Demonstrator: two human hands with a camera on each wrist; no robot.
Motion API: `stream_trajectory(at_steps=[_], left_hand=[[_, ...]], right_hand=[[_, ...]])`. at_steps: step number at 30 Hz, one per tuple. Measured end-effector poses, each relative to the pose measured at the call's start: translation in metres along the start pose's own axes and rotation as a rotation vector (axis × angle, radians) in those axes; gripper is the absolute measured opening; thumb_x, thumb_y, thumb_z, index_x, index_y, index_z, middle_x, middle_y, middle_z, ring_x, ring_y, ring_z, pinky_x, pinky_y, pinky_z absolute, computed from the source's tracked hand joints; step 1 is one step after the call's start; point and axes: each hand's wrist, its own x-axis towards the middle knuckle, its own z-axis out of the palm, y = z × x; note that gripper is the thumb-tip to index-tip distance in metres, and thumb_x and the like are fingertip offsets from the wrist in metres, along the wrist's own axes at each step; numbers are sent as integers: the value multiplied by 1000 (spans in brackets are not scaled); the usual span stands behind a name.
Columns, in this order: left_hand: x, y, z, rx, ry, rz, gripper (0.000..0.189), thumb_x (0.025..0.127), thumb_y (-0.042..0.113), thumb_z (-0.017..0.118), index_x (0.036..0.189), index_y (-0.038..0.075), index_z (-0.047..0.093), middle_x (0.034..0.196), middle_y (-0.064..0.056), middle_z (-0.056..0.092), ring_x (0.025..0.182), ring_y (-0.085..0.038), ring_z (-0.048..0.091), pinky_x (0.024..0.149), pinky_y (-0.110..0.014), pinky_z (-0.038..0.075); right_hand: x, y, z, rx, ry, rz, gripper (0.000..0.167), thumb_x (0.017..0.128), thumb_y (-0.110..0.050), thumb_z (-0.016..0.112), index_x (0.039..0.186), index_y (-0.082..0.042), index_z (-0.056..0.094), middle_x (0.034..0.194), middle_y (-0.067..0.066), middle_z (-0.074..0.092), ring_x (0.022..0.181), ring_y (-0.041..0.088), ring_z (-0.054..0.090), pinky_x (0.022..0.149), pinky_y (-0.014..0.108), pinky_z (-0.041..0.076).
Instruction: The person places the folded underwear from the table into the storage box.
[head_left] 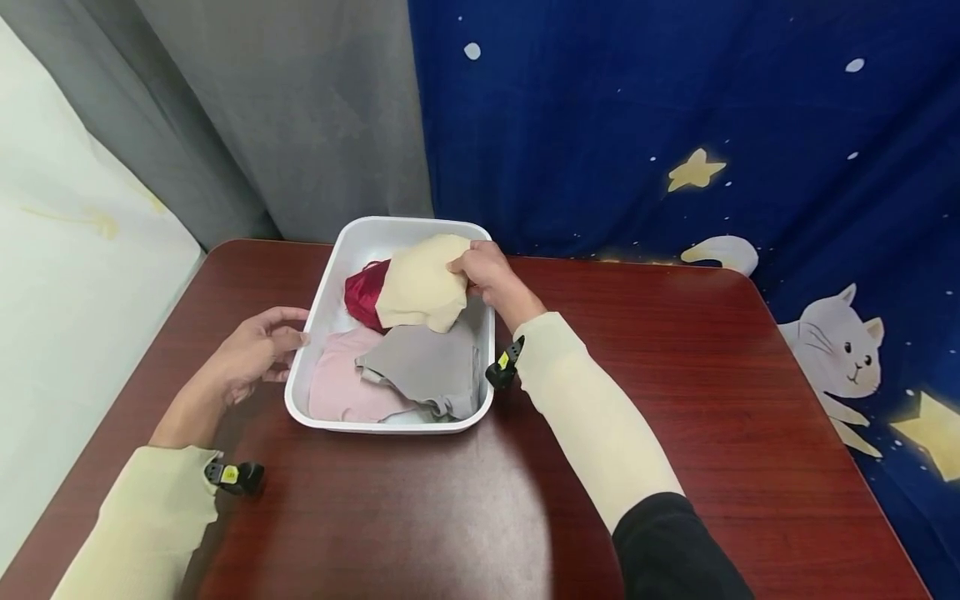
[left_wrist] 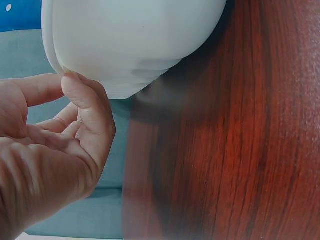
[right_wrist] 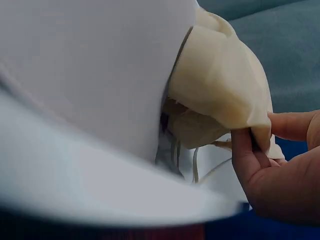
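A white plastic tub (head_left: 390,427) holds several soft cloth pieces. My right hand (head_left: 487,271) pinches the right edge of a cream cloth drawstring pouch (head_left: 423,283) between thumb and fingers, inside the tub's far right part. Thin cords hang under the pouch (right_wrist: 215,80) in the right wrist view. A dark red shiny pouch (head_left: 365,296) lies partly beneath it. Nearer me are a pink cloth piece (head_left: 348,375) and a grey one (head_left: 427,367) overlapping it. My left hand (head_left: 258,350) holds the tub's left rim with thumb and fingertip; its other fingers are loosely bent.
The tub stands on a reddish-brown wooden table (head_left: 637,375), near its far edge. Behind hang a grey curtain (head_left: 300,108) and a blue star-patterned curtain (head_left: 585,125). Black wrist cameras sit on both sleeves, the right one (head_left: 505,364) close to the tub's right wall.
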Motion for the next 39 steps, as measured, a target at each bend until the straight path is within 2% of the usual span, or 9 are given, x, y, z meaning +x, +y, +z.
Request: stream_trajectory(at_steps=[3,9,13,19,28,39], left_hand=[[0,0,0,3,1,1,48,98,16,53,141,4,35,90,1,66,71,-15,62,60,-32,55],[0,-1,-1,11,4,1,48,98,16,52,141,4,35,91,0,67,71,-15,62,61,-32,55],[1,-1,-1,10,4,4,48,98,16,52,141,3,35,90,1,67,70,-15,62,60,-32,55],[0,-1,-1,9,5,0,48,98,16,52,141,3,35,91,0,67,71,-16,63,60,-32,55],[1,-1,0,10,6,-3,48,98,17,52,141,4,35,91,1,67,71,-16,63,60,-32,55],[0,-1,-1,4,6,3,48,98,16,52,141,4,36,92,-1,67,71,-16,63,61,-32,56]], right_hand=[[1,0,-5,-34,74,-30,29,90,2,58,119,1,55,95,10,59,78,18,61,69,31,53],[1,-2,-7,-237,269,-86,51,85,-4,65,133,-3,49,125,13,58,103,22,60,85,34,54],[1,-2,-10,-300,337,-91,52,82,-6,68,132,-4,51,128,12,58,107,23,59,84,33,54],[0,-1,-17,-354,378,-86,46,82,-8,68,126,-4,55,122,12,60,99,22,59,70,30,54],[-6,-3,-15,-524,455,-133,35,80,-12,68,114,-9,61,115,8,64,105,24,57,88,35,49],[-5,1,-18,-539,469,-146,24,81,-11,66,105,-13,66,109,6,66,102,24,58,88,35,48]])
